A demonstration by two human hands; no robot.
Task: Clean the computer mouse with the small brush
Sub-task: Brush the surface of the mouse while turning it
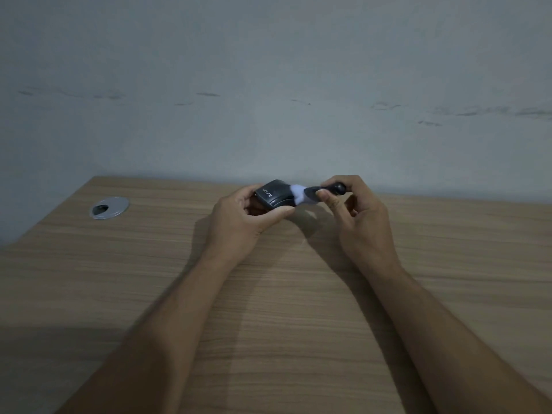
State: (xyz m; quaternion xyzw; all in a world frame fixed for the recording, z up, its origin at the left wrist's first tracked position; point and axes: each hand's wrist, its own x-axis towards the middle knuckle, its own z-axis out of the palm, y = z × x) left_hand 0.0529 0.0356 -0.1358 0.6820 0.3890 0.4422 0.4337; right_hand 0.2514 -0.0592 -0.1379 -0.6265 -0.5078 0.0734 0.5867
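Observation:
A dark grey computer mouse [272, 193] with pale lettering on its shell is held above the far part of the wooden desk [149, 279]. My left hand [242, 218] grips it from the left and below, thumb along its near side. A small brush [310, 193] with a black handle and white bristles lies across the mouse's right end, bristles touching the shell. My right hand [355, 210] pinches the brush handle between thumb and fingers, just right of the mouse.
A round silver cable grommet [109, 207] is set into the desk at the far left. A pale grey wall [268, 85] rises right behind the desk's back edge. The desk's left corner is cut off at an angle.

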